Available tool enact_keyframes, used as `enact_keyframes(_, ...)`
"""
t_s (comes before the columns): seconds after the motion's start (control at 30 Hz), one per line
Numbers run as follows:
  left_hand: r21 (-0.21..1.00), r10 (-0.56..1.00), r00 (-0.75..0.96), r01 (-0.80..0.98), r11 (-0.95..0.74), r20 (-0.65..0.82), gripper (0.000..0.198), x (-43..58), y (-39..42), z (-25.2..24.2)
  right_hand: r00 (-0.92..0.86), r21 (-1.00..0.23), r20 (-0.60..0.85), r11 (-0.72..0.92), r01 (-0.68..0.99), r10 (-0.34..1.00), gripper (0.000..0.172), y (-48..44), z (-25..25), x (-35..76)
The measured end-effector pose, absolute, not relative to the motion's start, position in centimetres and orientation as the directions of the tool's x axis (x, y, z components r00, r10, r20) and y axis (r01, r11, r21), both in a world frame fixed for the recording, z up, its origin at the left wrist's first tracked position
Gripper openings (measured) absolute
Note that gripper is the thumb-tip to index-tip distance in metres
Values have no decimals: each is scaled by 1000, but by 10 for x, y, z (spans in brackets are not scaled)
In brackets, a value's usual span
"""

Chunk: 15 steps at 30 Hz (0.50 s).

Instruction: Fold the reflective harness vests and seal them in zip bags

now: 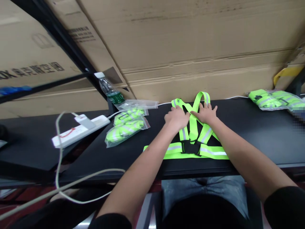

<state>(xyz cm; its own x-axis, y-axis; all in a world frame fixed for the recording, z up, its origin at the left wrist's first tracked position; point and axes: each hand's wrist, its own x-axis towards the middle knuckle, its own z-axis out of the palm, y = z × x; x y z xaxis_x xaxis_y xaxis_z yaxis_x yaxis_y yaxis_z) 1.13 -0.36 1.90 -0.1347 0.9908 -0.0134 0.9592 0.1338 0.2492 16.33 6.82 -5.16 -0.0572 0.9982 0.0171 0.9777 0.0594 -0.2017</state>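
A neon-yellow reflective vest made of straps (214,151) lies spread on the black table (247,127). Its black buckle (191,147) is fastened at the front of the waist strap. My left hand (176,118) rests on the left shoulder strap with its fingers spread. On the right shoulder strap lies my right hand (205,113), fingers spread and thumb near the crossing of the straps. Neither hand grips the vest. My forearms cover parts of the waist strap's two ends.
Bagged vests (125,130) lie to the left, with a water bottle (110,89) behind them. A white power strip (81,130) with a cable sits further left. More bagged vests (274,99) lie at the far right. Cardboard (202,41) stands along the back.
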Motion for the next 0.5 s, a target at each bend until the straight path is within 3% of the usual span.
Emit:
enact_keyframes(0.07,228,981,-179,955,191,-72,65,2,12,17,-50,-182,28,54,982,998,94,67,-51,160)
enact_keyframes(0.23,222,979,-150,959,178,-137,46,-7,27,6,-59,-177,91,74,981,994,88,64,-51,154)
enact_keyframes(0.4,211,979,-137,963,168,-154,43,-2,23,3,-31,-207,60,43,977,998,82,63,-51,150)
enact_keyframes(0.5,181,969,-152,965,188,-196,44,0,18,6,-23,-217,133,52,975,991,75,62,-50,148)
